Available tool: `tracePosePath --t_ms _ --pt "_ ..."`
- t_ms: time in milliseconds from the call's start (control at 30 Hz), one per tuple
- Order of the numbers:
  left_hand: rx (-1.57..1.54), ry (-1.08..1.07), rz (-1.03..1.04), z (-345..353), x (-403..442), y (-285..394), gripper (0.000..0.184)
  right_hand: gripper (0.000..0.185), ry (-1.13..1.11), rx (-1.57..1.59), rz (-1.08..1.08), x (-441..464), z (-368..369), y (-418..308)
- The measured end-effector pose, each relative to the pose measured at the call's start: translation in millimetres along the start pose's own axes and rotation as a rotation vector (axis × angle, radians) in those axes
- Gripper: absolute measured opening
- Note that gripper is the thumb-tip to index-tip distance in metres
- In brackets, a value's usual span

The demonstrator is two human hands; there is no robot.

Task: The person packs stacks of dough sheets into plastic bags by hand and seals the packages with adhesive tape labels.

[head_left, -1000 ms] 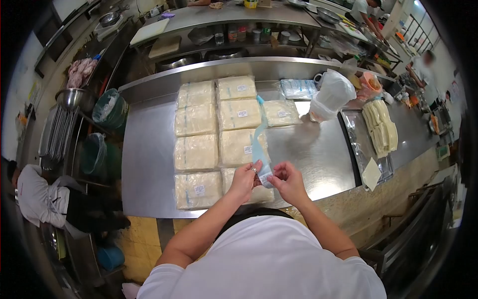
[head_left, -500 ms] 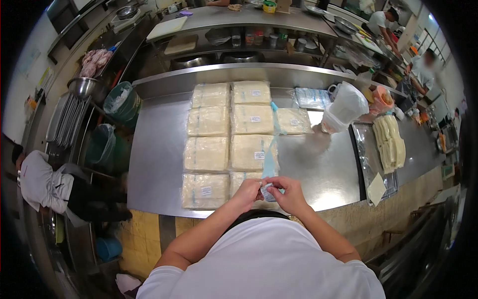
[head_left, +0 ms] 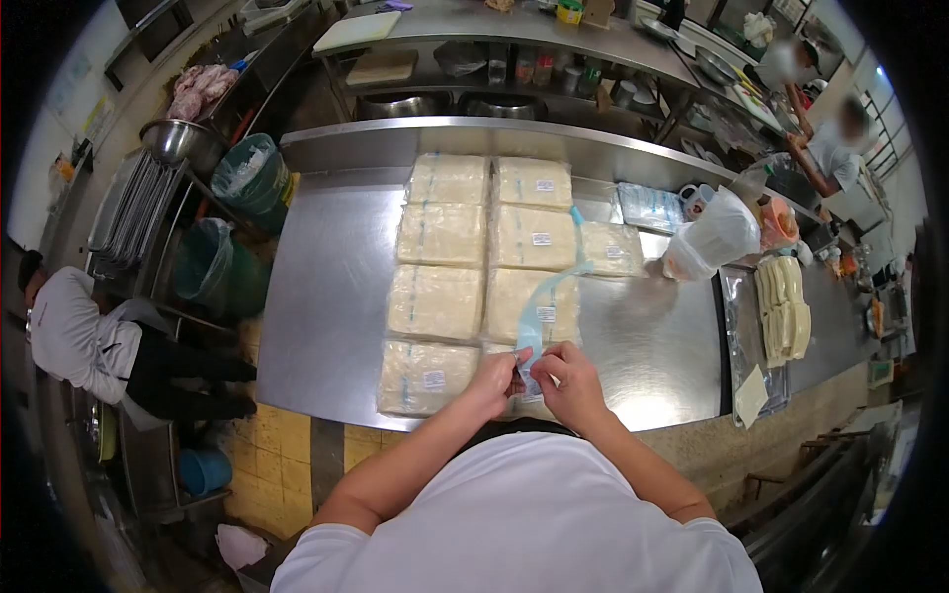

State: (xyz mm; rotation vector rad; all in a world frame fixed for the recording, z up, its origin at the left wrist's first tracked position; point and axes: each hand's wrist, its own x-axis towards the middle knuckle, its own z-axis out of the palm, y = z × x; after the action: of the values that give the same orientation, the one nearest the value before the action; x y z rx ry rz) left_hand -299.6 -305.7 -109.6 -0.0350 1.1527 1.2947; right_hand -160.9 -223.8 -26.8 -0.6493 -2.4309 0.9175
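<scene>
A light blue label strip curves over the wrapped packs and runs down between my hands. My left hand is closed on its lower part, fingers curled. Thumb and fingers of my right hand pinch together at the strip's right edge; the exact grip is partly hidden. Below and ahead lie two columns of pale yellow packs in clear plastic, flat on the steel table. White labels show on several packs. The nearest right pack is mostly covered by my hands. A smaller labelled pack sits beside the right column.
Behind the packs stand a bundle of blue-white packaging and a plastic-bagged container. A tray with pale stacked pieces is on the right. Bins line the left side, where a person bends. Other people work at far right.
My view has shifted, so the table appears further right. The strip now bows in a wider curve. The crumpled label end between my fingers has opened out, and my right fingers have drawn together.
</scene>
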Motion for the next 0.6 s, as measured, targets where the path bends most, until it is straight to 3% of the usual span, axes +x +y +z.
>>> tracePosePath --t_ms 100,267,367,500,600 --pt "-0.078 0.057 0.020 -2 0 14 0.021 0.013 0.069 -0.035 -0.156 14 2 -21" --pt "-0.041 -0.156 0.062 -23 7 7 0.029 0.007 -0.036 0.167 0.061 73 38 -34" --pt "0.091 -0.126 0.035 -22 4 -7 0.034 0.012 -0.156 0.238 0.285 126 92 -21" --pt "0.160 -0.209 -0.045 -6 -14 2 0.035 0.021 -0.213 0.016 0.277 166 166 5" --pt "0.015 -0.322 -0.030 -15 1 -18 0.027 0.024 -0.297 -0.256 0.244 172 182 7"
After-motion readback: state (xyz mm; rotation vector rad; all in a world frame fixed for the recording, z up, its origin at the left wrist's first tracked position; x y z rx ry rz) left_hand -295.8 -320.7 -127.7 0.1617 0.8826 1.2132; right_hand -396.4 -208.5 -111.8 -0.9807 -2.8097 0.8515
